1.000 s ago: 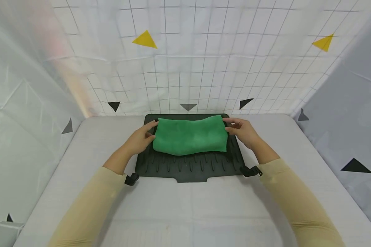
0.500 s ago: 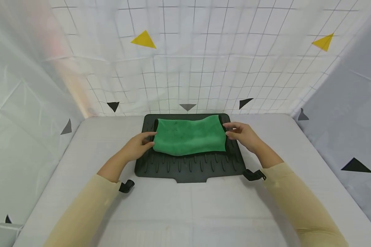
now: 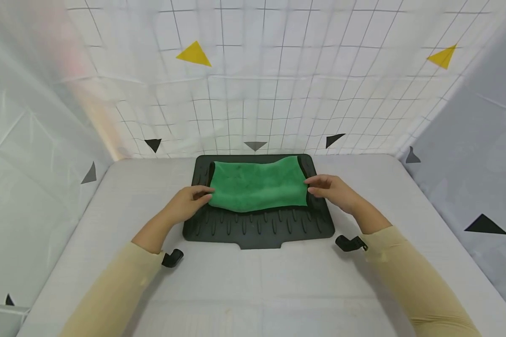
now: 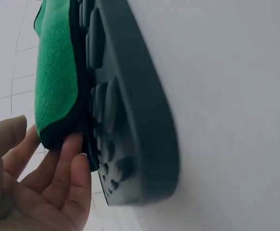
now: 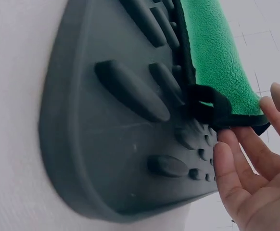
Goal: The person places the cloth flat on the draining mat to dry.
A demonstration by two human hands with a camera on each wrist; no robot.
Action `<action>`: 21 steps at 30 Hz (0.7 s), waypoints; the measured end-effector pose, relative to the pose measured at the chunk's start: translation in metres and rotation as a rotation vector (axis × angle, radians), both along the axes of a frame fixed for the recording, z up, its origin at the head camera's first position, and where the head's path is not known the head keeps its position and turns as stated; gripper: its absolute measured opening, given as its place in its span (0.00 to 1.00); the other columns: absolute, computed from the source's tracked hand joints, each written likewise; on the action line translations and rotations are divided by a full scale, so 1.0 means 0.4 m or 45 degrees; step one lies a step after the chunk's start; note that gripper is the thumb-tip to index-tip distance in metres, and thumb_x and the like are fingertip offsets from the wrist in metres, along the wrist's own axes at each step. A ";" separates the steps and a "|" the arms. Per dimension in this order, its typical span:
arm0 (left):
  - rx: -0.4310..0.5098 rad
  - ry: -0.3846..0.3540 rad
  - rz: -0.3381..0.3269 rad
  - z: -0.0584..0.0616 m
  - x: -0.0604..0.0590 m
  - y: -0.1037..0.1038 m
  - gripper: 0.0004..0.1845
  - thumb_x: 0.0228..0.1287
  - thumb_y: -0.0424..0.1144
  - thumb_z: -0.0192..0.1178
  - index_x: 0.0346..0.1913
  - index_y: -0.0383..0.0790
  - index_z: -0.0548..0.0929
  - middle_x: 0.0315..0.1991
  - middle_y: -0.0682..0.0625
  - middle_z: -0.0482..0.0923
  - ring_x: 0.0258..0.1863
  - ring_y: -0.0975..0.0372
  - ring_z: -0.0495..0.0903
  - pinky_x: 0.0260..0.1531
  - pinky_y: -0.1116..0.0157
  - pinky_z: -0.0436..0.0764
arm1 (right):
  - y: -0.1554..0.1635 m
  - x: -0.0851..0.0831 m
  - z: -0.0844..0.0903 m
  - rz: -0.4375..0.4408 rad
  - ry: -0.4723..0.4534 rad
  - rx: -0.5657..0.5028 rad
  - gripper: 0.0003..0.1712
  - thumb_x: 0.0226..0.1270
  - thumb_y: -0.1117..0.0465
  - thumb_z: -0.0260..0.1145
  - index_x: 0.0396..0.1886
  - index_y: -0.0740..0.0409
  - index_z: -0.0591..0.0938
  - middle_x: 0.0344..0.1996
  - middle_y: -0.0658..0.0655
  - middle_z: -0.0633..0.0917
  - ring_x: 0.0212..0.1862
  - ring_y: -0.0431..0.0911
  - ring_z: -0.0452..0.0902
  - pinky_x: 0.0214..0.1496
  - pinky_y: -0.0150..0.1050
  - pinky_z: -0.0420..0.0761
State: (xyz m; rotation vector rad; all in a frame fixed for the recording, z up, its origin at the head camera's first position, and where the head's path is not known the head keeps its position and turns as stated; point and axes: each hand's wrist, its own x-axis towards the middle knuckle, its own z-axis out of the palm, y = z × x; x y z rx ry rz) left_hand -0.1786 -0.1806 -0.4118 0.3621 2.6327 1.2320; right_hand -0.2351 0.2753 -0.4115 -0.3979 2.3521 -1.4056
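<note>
A green microfiber cloth (image 3: 257, 185) with black edging lies folded into a wide rectangle on a black ribbed rubber mat (image 3: 259, 229). My left hand (image 3: 187, 203) is at the cloth's left edge; its fingertips touch the edging from beside and below, with the thumb held apart in the left wrist view. At the opposite edge my right hand (image 3: 333, 189) does likewise, fingertips against the black edging and thumb apart. A black loop (image 5: 210, 103) sticks out near the cloth's corner in the right wrist view. The cloth hides the mat's middle and back.
The mat rests on a white-covered table (image 3: 253, 285), near its back edge. Behind rises a white gridded curtain (image 3: 286, 107) with black and yellow triangles. A grey sheet (image 3: 476, 187) hangs on the right and a pale one (image 3: 38, 196) on the left.
Both hands have moved toward the person along the cloth's side edges, from its far corners to about halfway or further. The cloth and mat stay nearly in place.
</note>
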 end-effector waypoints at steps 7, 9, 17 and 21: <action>-0.032 0.048 0.018 0.001 0.004 0.015 0.19 0.76 0.44 0.57 0.63 0.42 0.81 0.61 0.44 0.79 0.56 0.51 0.79 0.54 0.51 0.79 | -0.010 0.004 0.001 0.005 0.008 -0.002 0.25 0.74 0.55 0.64 0.65 0.61 0.77 0.64 0.65 0.76 0.61 0.62 0.75 0.64 0.58 0.73; -0.042 0.056 0.036 0.001 0.007 0.015 0.19 0.76 0.44 0.57 0.64 0.43 0.81 0.62 0.43 0.78 0.57 0.50 0.79 0.55 0.50 0.79 | -0.011 0.004 0.000 -0.023 0.013 -0.016 0.25 0.74 0.55 0.65 0.65 0.61 0.77 0.64 0.65 0.76 0.61 0.61 0.76 0.63 0.56 0.75; -0.064 0.051 0.067 -0.004 0.024 0.013 0.20 0.74 0.44 0.60 0.65 0.45 0.79 0.56 0.45 0.81 0.49 0.55 0.82 0.46 0.56 0.81 | -0.017 0.015 -0.013 -0.086 0.006 -0.051 0.27 0.67 0.62 0.71 0.65 0.61 0.78 0.58 0.66 0.77 0.46 0.50 0.84 0.47 0.43 0.85; -0.061 0.045 0.062 -0.014 0.029 0.010 0.21 0.72 0.42 0.62 0.66 0.44 0.79 0.51 0.45 0.83 0.44 0.57 0.82 0.41 0.59 0.81 | -0.013 0.026 -0.016 -0.067 0.015 -0.024 0.30 0.65 0.62 0.73 0.66 0.59 0.77 0.46 0.66 0.82 0.43 0.50 0.84 0.48 0.45 0.85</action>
